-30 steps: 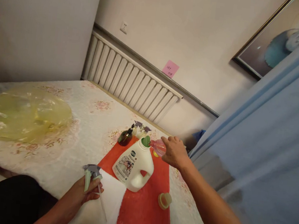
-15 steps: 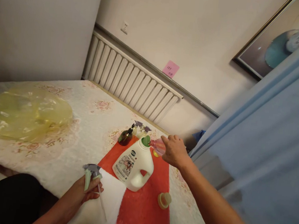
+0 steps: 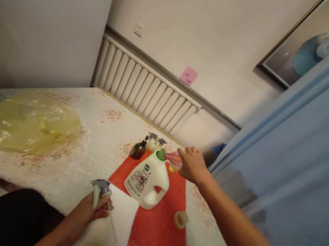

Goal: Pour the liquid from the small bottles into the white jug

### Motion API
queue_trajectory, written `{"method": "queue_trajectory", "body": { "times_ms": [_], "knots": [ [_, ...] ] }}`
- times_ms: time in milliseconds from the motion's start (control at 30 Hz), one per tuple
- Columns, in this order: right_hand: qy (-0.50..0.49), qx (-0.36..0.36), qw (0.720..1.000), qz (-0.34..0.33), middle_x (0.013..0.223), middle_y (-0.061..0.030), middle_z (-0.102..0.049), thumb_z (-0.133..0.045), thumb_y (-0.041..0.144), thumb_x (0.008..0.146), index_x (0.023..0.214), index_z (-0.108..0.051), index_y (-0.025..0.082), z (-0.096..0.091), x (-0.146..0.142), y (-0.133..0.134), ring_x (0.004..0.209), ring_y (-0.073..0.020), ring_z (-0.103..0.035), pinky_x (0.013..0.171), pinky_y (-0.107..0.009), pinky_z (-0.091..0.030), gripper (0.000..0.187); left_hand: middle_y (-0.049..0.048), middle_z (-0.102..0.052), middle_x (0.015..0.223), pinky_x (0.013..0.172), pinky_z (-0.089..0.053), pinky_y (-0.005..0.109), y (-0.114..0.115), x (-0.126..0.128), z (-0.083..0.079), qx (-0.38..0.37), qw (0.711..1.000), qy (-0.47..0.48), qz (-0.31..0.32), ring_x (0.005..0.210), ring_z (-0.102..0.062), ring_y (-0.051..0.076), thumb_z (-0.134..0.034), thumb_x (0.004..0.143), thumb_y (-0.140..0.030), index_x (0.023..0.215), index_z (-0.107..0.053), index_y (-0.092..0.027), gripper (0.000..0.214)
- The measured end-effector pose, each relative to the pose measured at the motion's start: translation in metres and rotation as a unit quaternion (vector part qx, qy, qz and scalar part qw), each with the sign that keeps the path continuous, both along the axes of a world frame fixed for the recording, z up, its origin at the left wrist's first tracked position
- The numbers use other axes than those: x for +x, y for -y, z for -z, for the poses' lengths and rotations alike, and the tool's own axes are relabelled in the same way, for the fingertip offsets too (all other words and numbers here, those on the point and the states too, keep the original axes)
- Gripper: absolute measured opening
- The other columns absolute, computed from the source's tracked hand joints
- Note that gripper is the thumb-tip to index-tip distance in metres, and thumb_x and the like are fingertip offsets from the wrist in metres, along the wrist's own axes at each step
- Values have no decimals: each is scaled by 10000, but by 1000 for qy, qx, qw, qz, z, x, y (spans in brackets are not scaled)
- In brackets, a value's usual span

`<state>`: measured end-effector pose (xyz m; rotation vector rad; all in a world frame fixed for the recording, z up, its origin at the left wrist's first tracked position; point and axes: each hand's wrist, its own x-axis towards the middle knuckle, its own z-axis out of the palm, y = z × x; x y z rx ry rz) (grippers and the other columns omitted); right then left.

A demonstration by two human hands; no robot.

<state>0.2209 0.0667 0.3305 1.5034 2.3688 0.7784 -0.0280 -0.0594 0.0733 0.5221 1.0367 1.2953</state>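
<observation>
Two things are clamped — spray head (image 3: 101,184) between left fingers (image 3: 104,201), pink bottle (image 3: 174,160) within right fingers (image 3: 189,152).

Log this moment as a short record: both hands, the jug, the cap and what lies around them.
left hand: holds a spray head, its tube pointing down over a white cloth
right hand: holds a pink bottle sideways, neck at the jug's green spout
jug: white, upright on a red mat
cap: near the mat's right edge, apart from the jug
behind jug: dark pump bottle
far left: yellow plastic bag
liquid flow: cannot tell
</observation>
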Motion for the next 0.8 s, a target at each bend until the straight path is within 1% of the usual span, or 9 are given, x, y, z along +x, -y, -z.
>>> {"method": "queue_trajectory", "body": {
  "times_ms": [133,367,467,533,667,800],
  "knots": [
    [3,5,1000,-5,1155,-165,-615,-629,262,762,1320,-514,205,-1,0,1,1064,-323,-491,829,-393,-340,572,38,-684,767,637,-551,258,1,-1,0,-1,1000,-2,-3,747,-656,179,-871,560,-595,838,-619,-163,572],
    [6,15,1000,-11,1136,-159,-620,-624,230,739,1275,-540,214,-1,0,1,1061,-329,-491,815,-395,-350,543,36,-690,782,650,-564,264,0,-2,7,3,1000,-1,-6,753,-675,184,-856,635,-538,867,-628,-164,496],
    [7,18,1000,-14,1135,-159,-619,-622,230,738,1262,-545,215,-1,1,2,1059,-328,-492,809,-392,-349,531,36,-693,782,650,-567,260,1,-1,6,14,1000,3,-6,752,-686,183,-837,680,-513,878,-625,-165,453],
    [7,21,1000,-16,1135,-159,-618,-618,228,739,1259,-544,215,-2,2,2,1060,-326,-493,807,-391,-347,525,35,-693,777,643,-567,259,2,-1,4,14,1000,3,-11,751,-695,188,-837,681,-507,883,-623,-167,450],
    [6,24,1000,-17,1131,-156,-615,-616,260,756,1261,-542,217,-5,2,3,1059,-327,-489,809,-394,-344,512,43,-699,777,633,-566,259,3,0,4,5,1000,-3,-16,748,-698,193,-843,664,-519,884,-623,-168,469],
    [6,24,1000,-19,1148,-159,-608,-626,313,775,1300,-524,220,-8,1,3,1070,-330,-481,823,-396,-337,543,35,-701,776,644,-568,256,2,-1,8,12,1000,-1,-12,750,-690,181,-844,666,-527,877,-622,-171,469]
  ]
}}
